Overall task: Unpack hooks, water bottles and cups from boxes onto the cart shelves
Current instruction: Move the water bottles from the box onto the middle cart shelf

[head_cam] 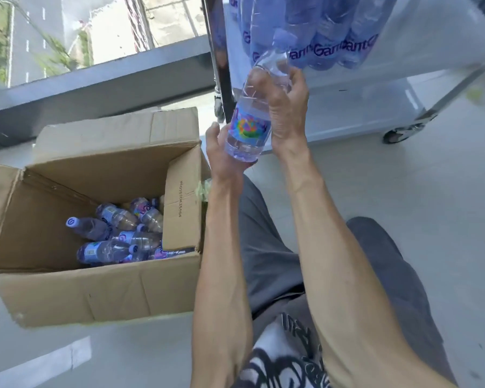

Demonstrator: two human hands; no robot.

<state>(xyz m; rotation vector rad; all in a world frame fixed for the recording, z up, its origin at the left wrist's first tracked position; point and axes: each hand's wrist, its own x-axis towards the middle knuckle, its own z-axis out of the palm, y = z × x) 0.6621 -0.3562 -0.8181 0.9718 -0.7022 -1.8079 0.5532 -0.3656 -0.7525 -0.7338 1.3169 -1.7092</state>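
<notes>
A clear water bottle (251, 127) with a colourful label and purple cap is held up in front of the cart, tilted with its cap toward the shelf. My left hand (221, 152) cups its base from below, and my right hand (287, 107) grips its upper body. Several more bottles (118, 233) lie on their sides in the open cardboard box (95, 287) on the floor to the left. A row of purple-labelled bottles (319, 32) stands on the white cart shelf (431, 32) above. A lower cart shelf (361, 107) sits behind the held bottle.
The cart has a dark upright post (217, 51) and a caster wheel (398, 134) at right. A window ledge (95, 88) runs behind the box. My knees in grey trousers (263, 247) are bent over the pale floor.
</notes>
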